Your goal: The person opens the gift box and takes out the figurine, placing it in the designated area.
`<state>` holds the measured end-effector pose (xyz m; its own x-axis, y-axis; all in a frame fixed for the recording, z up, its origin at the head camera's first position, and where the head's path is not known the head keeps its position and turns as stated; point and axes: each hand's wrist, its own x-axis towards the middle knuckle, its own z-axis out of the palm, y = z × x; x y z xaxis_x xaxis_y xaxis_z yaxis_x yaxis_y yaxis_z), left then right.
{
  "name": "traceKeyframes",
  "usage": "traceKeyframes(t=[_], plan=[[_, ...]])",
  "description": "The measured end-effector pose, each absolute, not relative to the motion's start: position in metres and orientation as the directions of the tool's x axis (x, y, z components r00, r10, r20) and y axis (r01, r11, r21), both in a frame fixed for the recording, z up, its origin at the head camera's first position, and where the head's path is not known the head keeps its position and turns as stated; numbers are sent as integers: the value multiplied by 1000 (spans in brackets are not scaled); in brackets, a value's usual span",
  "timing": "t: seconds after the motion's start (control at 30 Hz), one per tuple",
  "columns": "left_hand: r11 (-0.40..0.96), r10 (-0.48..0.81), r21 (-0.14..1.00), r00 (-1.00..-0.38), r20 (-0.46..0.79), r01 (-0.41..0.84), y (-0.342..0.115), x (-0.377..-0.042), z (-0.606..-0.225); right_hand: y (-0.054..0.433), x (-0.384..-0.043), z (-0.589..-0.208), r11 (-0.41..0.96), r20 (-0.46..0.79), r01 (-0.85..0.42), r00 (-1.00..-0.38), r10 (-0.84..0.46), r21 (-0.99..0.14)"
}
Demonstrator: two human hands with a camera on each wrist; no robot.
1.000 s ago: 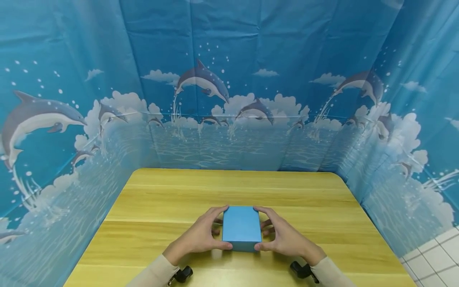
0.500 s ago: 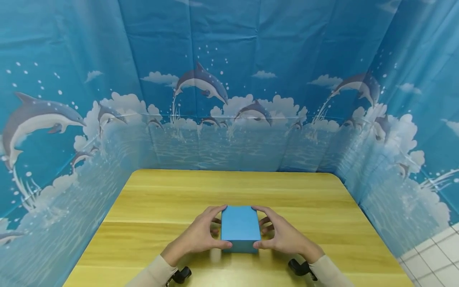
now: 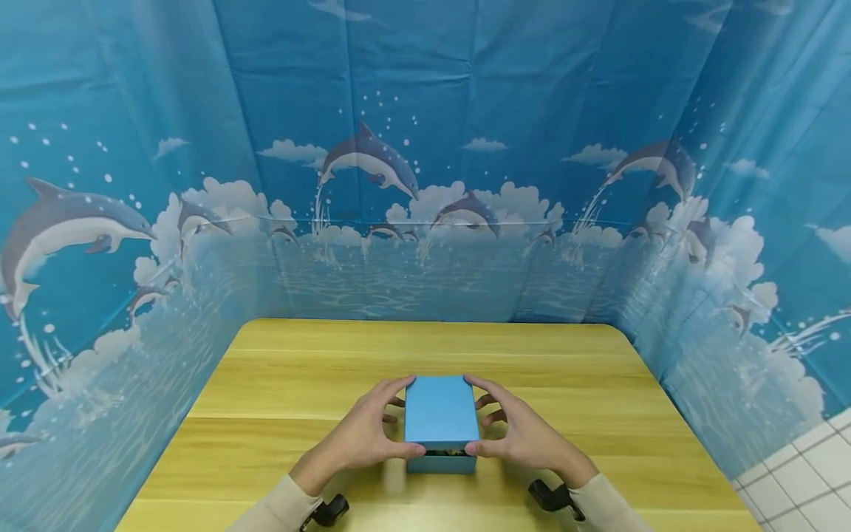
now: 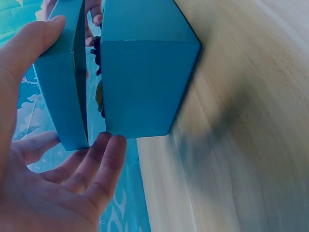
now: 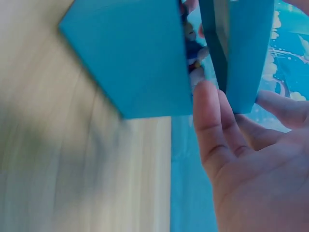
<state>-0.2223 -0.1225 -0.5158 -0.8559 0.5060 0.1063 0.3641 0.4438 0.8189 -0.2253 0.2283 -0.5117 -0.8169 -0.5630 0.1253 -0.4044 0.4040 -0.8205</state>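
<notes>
A blue box stands on the table, and its blue lid is raised a little above it. My left hand holds the lid's left side, thumb at the near corner and a finger at the far one. On the opposite side my right hand grips it the same way. In the left wrist view a gap separates the lid from the box, and small dark pieces peek over the box's rim. Small colourful figure-like items show in that gap in the right wrist view. Most of the contents are hidden.
The yellow wood-grain table spreads around the box. A blue dolphin-print curtain hangs behind it and along both sides. White floor tiles appear at the lower right. A black wrist camera sits by the left sleeve.
Both hands have raised the lid off the box; it sat closed on it a second ago. A dark gap with contents now shows between them. The head view has shifted slightly.
</notes>
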Motion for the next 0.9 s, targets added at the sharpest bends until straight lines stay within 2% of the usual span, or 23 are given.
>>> traceKeyframes(t=[0.2, 0.37, 0.57, 0.9], plan=[[463, 494, 800, -860, 125, 382, -126, -222, -514, 217, -224, -495, 384, 128, -367, -842, -524, -847], [447, 468, 825, -876, 114, 346, -128, -224, -505, 205, -225, -485, 391, 131, -327, -884, -450, -860], [445, 426, 834, -896, 122, 325, -131, -225, -499, 192, -227, -482, 347, 148, -300, -903, -404, -889], [454, 321, 813, -918, 233, 365, -133, -223, -501, 173, -229, -481, 341, 126, -241, -937, -326, -909]])
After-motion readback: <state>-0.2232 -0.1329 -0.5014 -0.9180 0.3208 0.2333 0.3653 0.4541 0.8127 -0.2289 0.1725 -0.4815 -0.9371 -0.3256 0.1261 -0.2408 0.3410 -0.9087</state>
